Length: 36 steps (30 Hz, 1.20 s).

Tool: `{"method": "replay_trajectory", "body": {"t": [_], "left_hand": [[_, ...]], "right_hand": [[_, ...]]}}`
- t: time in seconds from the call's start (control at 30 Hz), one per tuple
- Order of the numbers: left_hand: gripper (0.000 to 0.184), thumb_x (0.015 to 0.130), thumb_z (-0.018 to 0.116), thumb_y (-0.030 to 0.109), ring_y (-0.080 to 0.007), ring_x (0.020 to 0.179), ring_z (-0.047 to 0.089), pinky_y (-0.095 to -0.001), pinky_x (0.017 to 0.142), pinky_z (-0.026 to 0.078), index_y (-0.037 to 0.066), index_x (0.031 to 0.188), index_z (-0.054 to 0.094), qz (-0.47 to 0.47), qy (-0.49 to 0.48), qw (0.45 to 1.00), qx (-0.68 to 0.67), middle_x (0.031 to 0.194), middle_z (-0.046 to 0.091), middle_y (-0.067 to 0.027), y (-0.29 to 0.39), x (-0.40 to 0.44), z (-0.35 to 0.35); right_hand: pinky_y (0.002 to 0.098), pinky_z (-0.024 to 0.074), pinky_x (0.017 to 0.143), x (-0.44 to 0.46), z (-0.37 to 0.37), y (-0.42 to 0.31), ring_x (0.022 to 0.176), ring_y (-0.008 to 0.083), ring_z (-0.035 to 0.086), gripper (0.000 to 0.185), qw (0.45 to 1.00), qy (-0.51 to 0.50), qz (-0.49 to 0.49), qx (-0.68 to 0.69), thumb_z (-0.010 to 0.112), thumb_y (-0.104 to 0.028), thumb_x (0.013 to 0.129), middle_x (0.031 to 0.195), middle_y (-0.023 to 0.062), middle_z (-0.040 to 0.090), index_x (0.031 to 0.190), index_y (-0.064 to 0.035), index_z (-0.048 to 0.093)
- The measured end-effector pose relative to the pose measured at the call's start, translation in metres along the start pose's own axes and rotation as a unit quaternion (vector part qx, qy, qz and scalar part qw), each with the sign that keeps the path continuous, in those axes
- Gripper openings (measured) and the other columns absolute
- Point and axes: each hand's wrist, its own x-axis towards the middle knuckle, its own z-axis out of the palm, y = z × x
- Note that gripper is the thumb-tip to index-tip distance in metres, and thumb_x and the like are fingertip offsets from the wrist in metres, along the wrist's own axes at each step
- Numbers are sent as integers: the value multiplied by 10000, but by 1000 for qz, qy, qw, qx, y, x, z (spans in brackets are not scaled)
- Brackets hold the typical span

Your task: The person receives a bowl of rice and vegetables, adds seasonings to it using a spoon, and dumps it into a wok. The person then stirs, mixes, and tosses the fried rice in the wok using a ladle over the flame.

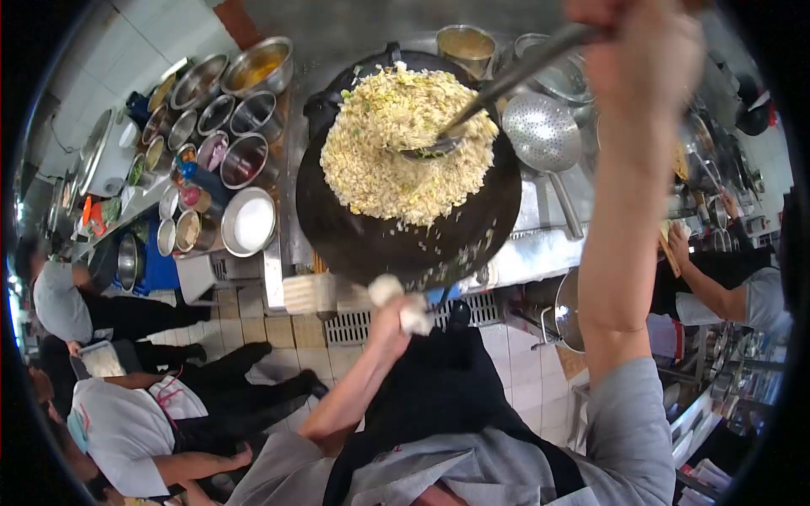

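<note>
A dark wok [337, 228] sits on the stove, holding a big mound of fried rice [396, 160] with yellow and green bits. My left hand [390, 331] is closed round a bunched white cloth [413, 320] at the wok's near edge; the part of the wok under the cloth is hidden. High at the right, my right hand [645, 63], smeared by motion, grips the long handle of a ladle [523, 74]. The ladle's bowl rests in the rice, and loose grains lie on the wok's bare near side.
A perforated strainer [540, 131] lies right of the wok, beside a metal pot [467, 51]. Several metal bowls stand at the left, including one of white powder [251, 221]. Co-workers [126, 422] are at the left, another person [717, 287] at the right.
</note>
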Motion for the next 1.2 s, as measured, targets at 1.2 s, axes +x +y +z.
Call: {"method": "replay_trajectory", "body": {"t": [1.2], "left_hand": [[288, 796, 675, 192, -233, 687, 653, -402, 593, 524, 47, 1021, 567, 13, -37, 993, 114, 813, 640, -94, 77, 162, 15]], "right_hand": [[274, 444, 573, -2, -16, 102, 580, 117, 521, 266, 985, -138, -99, -20, 458, -271, 969, 646, 33, 557, 886, -50, 581]]}}
